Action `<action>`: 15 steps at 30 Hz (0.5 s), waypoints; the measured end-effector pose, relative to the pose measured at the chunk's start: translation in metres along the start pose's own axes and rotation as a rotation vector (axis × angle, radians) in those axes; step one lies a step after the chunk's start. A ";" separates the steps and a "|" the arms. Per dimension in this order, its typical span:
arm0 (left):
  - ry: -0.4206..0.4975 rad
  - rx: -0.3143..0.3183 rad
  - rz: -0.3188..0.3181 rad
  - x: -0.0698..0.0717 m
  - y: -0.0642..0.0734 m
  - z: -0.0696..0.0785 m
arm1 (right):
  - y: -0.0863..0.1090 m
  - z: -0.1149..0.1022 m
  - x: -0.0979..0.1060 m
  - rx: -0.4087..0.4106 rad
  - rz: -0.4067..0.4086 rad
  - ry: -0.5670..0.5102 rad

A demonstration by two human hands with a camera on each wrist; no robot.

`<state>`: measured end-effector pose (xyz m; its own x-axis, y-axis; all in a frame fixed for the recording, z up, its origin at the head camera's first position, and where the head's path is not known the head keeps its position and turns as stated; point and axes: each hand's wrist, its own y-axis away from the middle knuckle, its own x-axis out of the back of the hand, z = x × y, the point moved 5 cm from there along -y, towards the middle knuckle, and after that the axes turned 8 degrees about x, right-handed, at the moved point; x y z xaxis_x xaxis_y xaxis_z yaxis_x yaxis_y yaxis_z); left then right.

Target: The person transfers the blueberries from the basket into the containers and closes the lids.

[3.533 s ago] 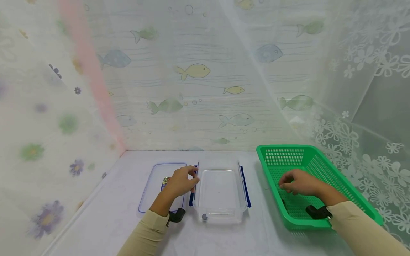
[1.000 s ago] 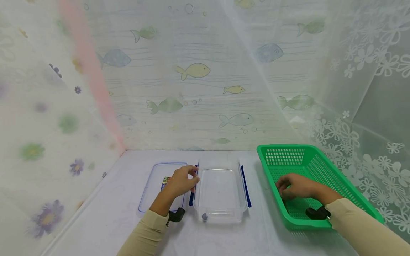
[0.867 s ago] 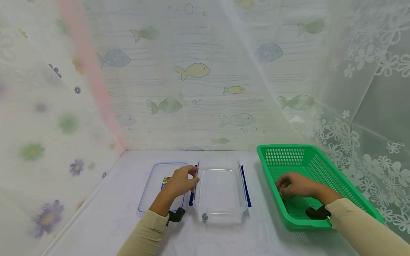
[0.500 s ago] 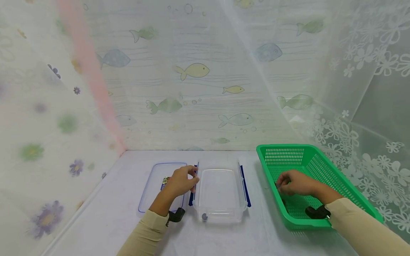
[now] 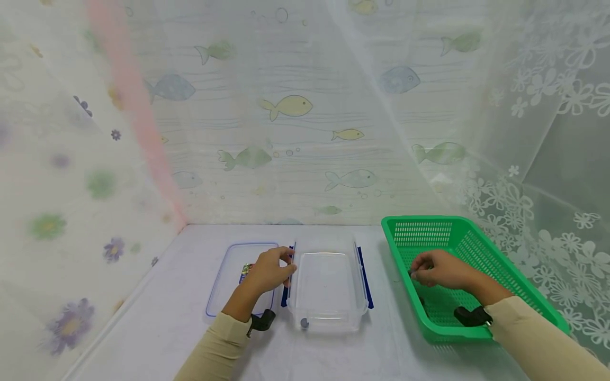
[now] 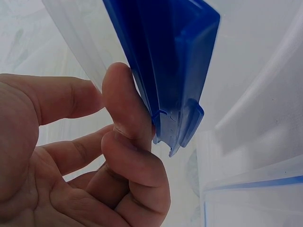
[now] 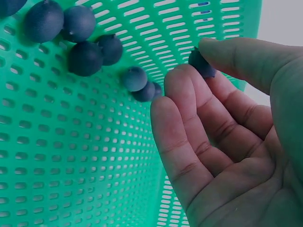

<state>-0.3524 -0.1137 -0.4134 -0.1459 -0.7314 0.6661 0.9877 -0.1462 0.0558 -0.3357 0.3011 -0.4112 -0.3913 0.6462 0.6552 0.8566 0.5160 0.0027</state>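
My left hand (image 5: 271, 270) pinches the left wall of a clear plastic food container (image 5: 325, 283) between thumb and fingers, beside a dark blue locking flap (image 6: 165, 61). One blueberry (image 5: 305, 322) lies in the container's near left corner. My right hand (image 5: 443, 270) is over the left side of a green basket (image 5: 429, 333). Thumb and fingertips of that hand pinch a blueberry (image 7: 202, 63), seen best in the right wrist view. Below it, several loose blueberries (image 7: 85, 57) lie along the basket's side; the head view mostly hides them.
A clear lid (image 5: 224, 291) with a blue rim and a small label lies flat left of the container, partly under my left forearm. White cloth (image 5: 157, 328) covers the table. A curtain with printed fish (image 5: 295, 106) hangs behind.
My right hand reached down to the basket's left side, took hold of a blueberry and has risen slightly with it. The left hand and the container stayed in place.
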 end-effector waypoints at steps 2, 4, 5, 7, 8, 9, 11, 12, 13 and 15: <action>0.000 0.003 -0.001 0.000 0.000 0.000 | 0.001 -0.003 0.001 0.009 0.002 -0.002; 0.001 0.004 -0.003 0.000 0.000 0.000 | 0.002 -0.006 0.001 0.015 0.008 0.004; 0.002 0.003 -0.004 0.000 0.000 -0.001 | 0.002 -0.007 0.002 0.018 0.014 0.011; 0.003 0.001 -0.005 0.000 -0.001 -0.001 | 0.003 -0.010 0.003 0.025 0.027 0.028; 0.001 -0.002 -0.005 0.000 -0.001 -0.001 | 0.004 -0.012 0.004 0.026 0.035 0.038; 0.000 -0.005 -0.005 0.000 -0.002 -0.001 | 0.004 -0.013 0.005 0.029 0.041 0.047; -0.002 -0.011 -0.003 0.000 -0.002 -0.002 | 0.004 -0.016 0.006 0.031 0.054 0.064; -0.003 -0.011 -0.003 -0.001 -0.003 -0.002 | 0.004 -0.018 0.006 0.031 0.055 0.068; -0.003 -0.011 -0.003 -0.001 -0.003 -0.003 | 0.003 -0.019 0.006 0.032 0.057 0.072; -0.004 -0.013 -0.004 -0.001 -0.003 -0.003 | 0.003 -0.022 0.007 0.026 0.063 0.083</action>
<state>-0.3557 -0.1144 -0.4170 -0.1497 -0.7280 0.6691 0.9862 -0.1580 0.0487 -0.3285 0.2952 -0.3899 -0.3067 0.6298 0.7137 0.8694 0.4906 -0.0593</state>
